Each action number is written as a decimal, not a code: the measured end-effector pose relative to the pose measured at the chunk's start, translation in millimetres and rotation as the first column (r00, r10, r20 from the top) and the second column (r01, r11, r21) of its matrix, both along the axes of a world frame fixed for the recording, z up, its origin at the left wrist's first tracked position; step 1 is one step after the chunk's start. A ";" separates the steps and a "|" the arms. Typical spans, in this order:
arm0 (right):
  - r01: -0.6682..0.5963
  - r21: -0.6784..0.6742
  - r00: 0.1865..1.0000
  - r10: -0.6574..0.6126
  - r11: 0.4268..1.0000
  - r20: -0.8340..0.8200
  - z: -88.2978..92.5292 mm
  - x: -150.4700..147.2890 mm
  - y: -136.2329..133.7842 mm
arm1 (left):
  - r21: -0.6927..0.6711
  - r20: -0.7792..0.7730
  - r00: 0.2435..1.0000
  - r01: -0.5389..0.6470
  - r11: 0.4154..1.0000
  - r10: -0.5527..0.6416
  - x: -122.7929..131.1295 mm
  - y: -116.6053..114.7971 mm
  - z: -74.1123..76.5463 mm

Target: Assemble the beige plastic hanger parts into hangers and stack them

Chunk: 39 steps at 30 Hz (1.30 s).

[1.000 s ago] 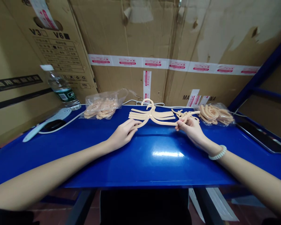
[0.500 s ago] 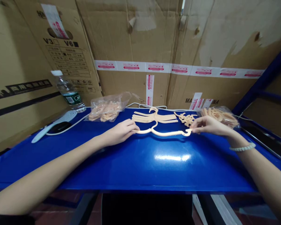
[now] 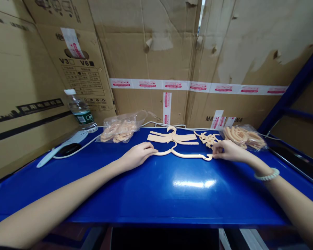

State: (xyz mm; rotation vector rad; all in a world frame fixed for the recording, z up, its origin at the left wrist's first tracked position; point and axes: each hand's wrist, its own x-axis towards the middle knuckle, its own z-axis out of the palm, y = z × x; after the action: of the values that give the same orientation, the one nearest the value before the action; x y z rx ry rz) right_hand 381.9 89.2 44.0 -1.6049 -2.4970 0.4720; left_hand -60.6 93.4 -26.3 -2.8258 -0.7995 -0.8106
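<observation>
A beige plastic hanger (image 3: 188,156) stretches between my two hands, low over the blue table. My left hand (image 3: 138,153) is closed on its left end, thumb and fingers pinched together. At the other end, by a small hook, my right hand (image 3: 227,150) pinches the tip. Just behind lies a stack of beige hangers (image 3: 160,138), their hooks overlapping at the middle. To the right of the stack, close to my right hand, is a loose pile of small beige hook pieces (image 3: 208,139).
Clear plastic bags of beige parts lie at the left (image 3: 120,129) and right (image 3: 243,136). A water bottle (image 3: 82,113), a light-blue fly swatter (image 3: 65,145) and a black oval object (image 3: 70,149) are at the left. A dark flat device (image 3: 297,163) lies far right. Cardboard (image 3: 151,104) walls the back.
The view has tilted up a little, so everything sits lower in the picture. The held hanger has come down slightly towards the table, still between both hands.
</observation>
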 end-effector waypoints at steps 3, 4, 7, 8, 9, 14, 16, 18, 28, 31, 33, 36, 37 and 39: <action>0.036 0.028 0.999 -0.036 0.999 0.003 -1.9 -4.1 -1.5 | 0.020 0.012 1.000 -0.028 0.999 0.028 0.8 2.7 -2.1; 0.045 0.029 0.999 -0.045 0.999 0.005 -2.1 -5.3 -2.0 | 0.020 0.014 0.999 -0.029 0.999 0.029 0.9 2.9 -2.0; 0.061 0.029 0.998 -0.062 0.998 0.019 -1.1 -7.9 -3.3 | 0.017 0.013 1.000 -0.028 0.999 0.028 1.1 2.2 -0.5; 0.068 0.033 0.997 -0.069 0.997 0.029 -0.6 -8.6 -3.6 | 0.018 0.011 1.000 -0.028 0.999 0.028 1.1 1.8 0.0; 0.075 0.038 0.996 -0.076 0.996 0.037 -0.1 -9.3 -3.9 | 0.020 0.009 1.000 -0.030 0.999 0.030 1.2 1.4 0.4; 0.081 0.069 0.994 -0.086 0.994 0.069 0.2 -12.7 -6.1 | 0.037 -0.007 0.998 -0.056 0.998 0.056 1.3 0.1 0.4; 0.068 0.086 0.993 -0.076 0.994 0.091 -0.7 -13.3 -7.3 | 0.057 -0.015 0.998 -0.068 0.996 0.068 1.2 -0.5 0.3; 0.056 0.088 0.992 -0.066 0.995 0.112 -1.6 -13.3 -8.7 | 0.082 -0.025 0.997 -0.074 0.994 0.076 1.4 -1.7 0.8; 0.057 0.075 0.988 -0.067 0.996 0.141 2.1 -11.7 -14.8 | 0.142 -0.068 0.990 -0.115 0.983 0.126 -0.6 -6.7 3.4; 0.066 0.072 0.987 -0.076 0.995 0.140 1.5 -10.8 -13.8 | 0.129 -0.067 0.989 -0.119 0.984 0.129 -2.0 -6.4 2.2; 0.057 0.063 0.990 -0.064 0.996 0.125 1.2 -10.1 -13.2 | 0.125 -0.064 0.990 -0.118 0.985 0.127 -2.6 -6.1 2.0; 0.048 0.059 0.994 -0.053 0.997 0.097 1.2 -9.0 -12.7 | 0.134 -0.061 0.989 -0.123 0.983 0.132 -3.3 -5.3 2.1; 0.051 0.060 0.994 -0.056 0.997 0.094 1.2 -8.7 -12.6 | 0.137 -0.061 0.989 -0.123 0.983 0.132 -3.4 -5.1 2.2; 0.057 0.060 0.993 -0.063 0.997 0.096 0.8 -8.0 -12.2 | 0.143 -0.061 0.990 -0.118 0.983 0.127 -3.6 -4.8 2.7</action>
State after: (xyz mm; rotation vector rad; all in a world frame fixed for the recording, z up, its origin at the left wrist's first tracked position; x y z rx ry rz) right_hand 373.9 77.1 44.8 -1.7151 -2.4982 0.3192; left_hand -64.2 88.6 -23.7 -2.6379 -0.8611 -0.7152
